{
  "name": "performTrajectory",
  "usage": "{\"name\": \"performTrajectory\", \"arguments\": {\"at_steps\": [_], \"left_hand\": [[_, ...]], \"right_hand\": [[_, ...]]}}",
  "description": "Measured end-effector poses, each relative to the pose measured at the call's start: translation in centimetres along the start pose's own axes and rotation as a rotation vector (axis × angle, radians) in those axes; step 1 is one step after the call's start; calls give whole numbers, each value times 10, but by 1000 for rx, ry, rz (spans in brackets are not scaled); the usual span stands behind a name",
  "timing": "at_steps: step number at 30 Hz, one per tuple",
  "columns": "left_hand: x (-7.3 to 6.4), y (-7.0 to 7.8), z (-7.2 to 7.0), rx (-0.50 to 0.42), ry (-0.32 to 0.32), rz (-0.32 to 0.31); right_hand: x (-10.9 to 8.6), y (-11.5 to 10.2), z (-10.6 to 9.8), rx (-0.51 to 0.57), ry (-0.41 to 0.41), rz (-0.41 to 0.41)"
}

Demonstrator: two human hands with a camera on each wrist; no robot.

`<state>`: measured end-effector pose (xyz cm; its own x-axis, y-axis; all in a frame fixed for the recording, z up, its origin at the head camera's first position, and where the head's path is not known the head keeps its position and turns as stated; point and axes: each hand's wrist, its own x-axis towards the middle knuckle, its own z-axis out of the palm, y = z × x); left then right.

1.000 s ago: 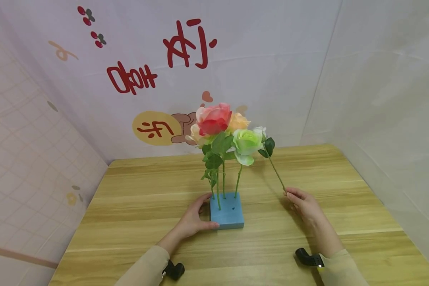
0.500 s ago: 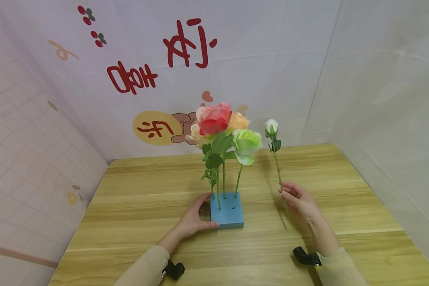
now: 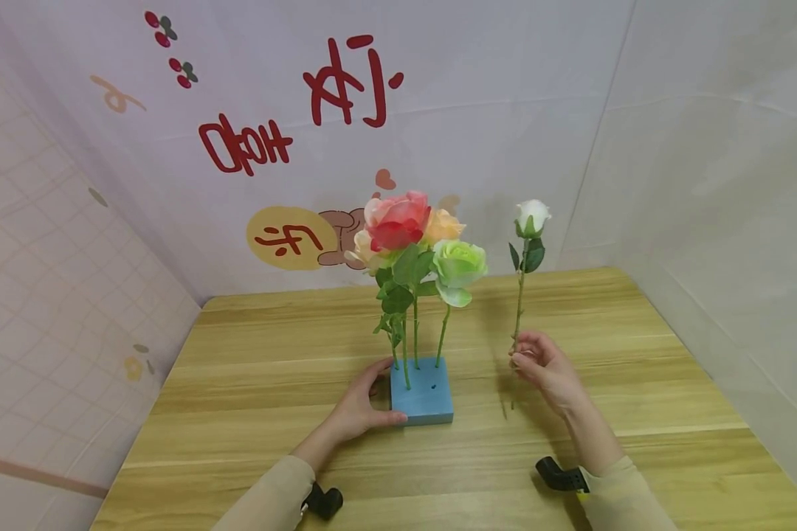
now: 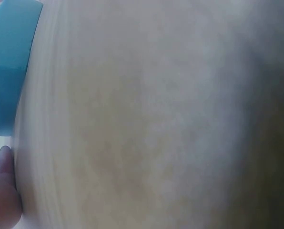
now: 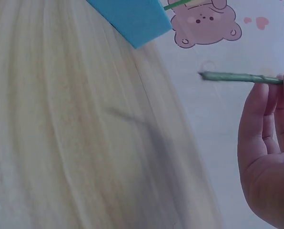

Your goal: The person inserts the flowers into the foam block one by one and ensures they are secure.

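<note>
A blue block (image 3: pixel 421 402) with holes in its top stands on the table, several artificial roses upright in it: a pink-red rose (image 3: pixel 398 221), a green rose (image 3: pixel 460 267), an orange rose (image 3: pixel 443 226) and a cream one. One hole at the front right of the top shows bare. My left hand (image 3: pixel 355 409) grips the block from its left side, thumb at the front edge. To the right, my right hand (image 3: pixel 551 372) pinches the stem of a white rose (image 3: pixel 533 217), held nearly upright. In the right wrist view the stem's cut end (image 5: pixel 223 76) points free of the table.
A wooden table (image 3: pixel 272 354) lies under everything, with a white printed cloth wall (image 3: pixel 471 110) behind and cloth walls at both sides. Black wrist devices sit at the left cuff (image 3: pixel 324 501) and right cuff (image 3: pixel 561 476).
The white rose has swung from leaning left, behind the green rose, to nearly upright. My right hand has shifted slightly left and now holds the stem higher. The left hand has stayed still.
</note>
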<state>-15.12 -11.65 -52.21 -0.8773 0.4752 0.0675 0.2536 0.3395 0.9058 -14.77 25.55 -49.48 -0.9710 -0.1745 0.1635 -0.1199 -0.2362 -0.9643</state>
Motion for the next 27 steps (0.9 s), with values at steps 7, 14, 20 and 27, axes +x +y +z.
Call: {"name": "performTrajectory", "arguments": {"at_steps": [7,14,20,27], "left_hand": [[0,2,0,7,2,-5],[0,2,0,5,0,-3],[0,0,0,16,-3,4],[-1,-1,0,22,-1,33]], "right_hand": [[4,-2,12,-52,5,-85],[5,-6,27,-125,-33,-139],[4,-9,38,-221,-48,-168],[5,-11,52,-343,-87,-280]]}}
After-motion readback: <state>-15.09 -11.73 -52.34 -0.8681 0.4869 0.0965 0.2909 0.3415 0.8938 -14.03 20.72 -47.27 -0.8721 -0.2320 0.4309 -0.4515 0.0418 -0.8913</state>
